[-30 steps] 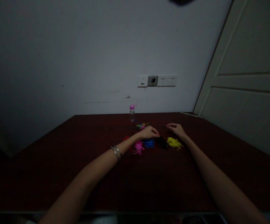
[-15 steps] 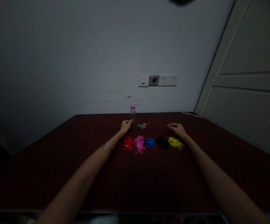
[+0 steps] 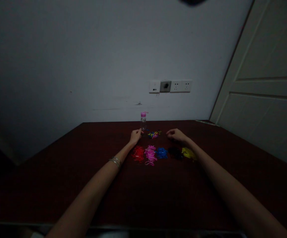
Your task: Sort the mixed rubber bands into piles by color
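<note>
Small loop-shaped pieces, too dark to name exactly, lie in five colour piles: red (image 3: 138, 154), pink (image 3: 150, 154), blue (image 3: 161, 152), black (image 3: 175, 153) and yellow (image 3: 188, 153). Behind them is a small mixed-colour heap (image 3: 154, 134). Left of that heap, my left hand (image 3: 135, 136) is closed, thumb against fingers; whatever it holds is hidden. A clear bottle (image 3: 143, 123) with a pink cap stands upright just behind this hand. My right hand (image 3: 177, 135), fingers loosely bent and apart, hovers right of the mixed heap with nothing visible in it. My right forearm partly covers the yellow pile.
All of this is on a dark red-brown table (image 3: 143, 191). A pale wall (image 3: 108, 66) with a row of sockets (image 3: 180, 86) rises behind it. A white panelled door (image 3: 262, 79) stands at the right. The room is dim.
My right hand has moved left, closer to the mixed heap, and its fingers have bent. My left hand stays beside the bottle. The whole view has shifted slightly.
</note>
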A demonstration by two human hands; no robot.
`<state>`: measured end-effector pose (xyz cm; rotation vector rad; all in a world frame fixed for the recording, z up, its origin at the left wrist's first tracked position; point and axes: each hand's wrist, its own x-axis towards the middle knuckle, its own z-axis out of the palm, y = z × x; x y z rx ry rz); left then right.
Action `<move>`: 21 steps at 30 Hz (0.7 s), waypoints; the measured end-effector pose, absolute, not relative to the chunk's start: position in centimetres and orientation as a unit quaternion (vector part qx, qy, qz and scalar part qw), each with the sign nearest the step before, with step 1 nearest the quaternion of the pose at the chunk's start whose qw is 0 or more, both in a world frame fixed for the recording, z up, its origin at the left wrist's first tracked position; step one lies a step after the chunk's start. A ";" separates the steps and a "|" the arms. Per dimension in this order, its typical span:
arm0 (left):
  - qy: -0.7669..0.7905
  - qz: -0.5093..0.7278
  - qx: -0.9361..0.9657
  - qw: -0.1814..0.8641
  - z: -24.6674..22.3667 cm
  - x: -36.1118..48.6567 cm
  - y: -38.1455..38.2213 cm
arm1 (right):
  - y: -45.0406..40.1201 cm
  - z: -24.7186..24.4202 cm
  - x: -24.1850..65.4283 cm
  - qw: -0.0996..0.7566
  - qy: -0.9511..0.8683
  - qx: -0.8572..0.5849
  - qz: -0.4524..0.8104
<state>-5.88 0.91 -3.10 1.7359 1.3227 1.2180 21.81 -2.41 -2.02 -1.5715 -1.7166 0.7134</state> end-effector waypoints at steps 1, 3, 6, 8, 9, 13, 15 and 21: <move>0.502 0.463 0.658 0.317 -3.1 -5.9 0.9 | -2.0 -1.8 21.0 0.339 -0.676 -0.602 0.256; 0.502 0.464 0.656 0.320 -3.1 -5.9 0.8 | -1.0 -1.7 19.5 0.322 -0.702 -0.601 0.207; 0.502 0.467 0.651 0.325 -2.9 -5.8 0.6 | 0.5 -2.0 18.0 0.303 -0.721 -0.606 0.144; 0.505 0.466 0.648 0.329 -2.9 -5.8 0.5 | 1.1 -2.4 17.4 0.290 -0.721 -0.618 0.118; 0.506 0.466 0.647 0.330 -2.8 -5.7 0.4 | 1.3 -2.6 17.3 0.281 -0.718 -0.627 0.111; 0.500 0.471 0.643 0.339 -3.0 -5.7 0.5 | 1.4 -2.9 16.9 0.253 -0.701 -0.659 0.099; 0.493 0.477 0.641 0.344 -3.1 -5.7 0.6 | 1.2 -2.9 16.8 0.250 -0.697 -0.666 0.091; 0.475 0.492 0.640 0.351 -3.4 -5.7 0.8 | 0.7 -2.8 16.9 0.260 -0.700 -0.660 0.079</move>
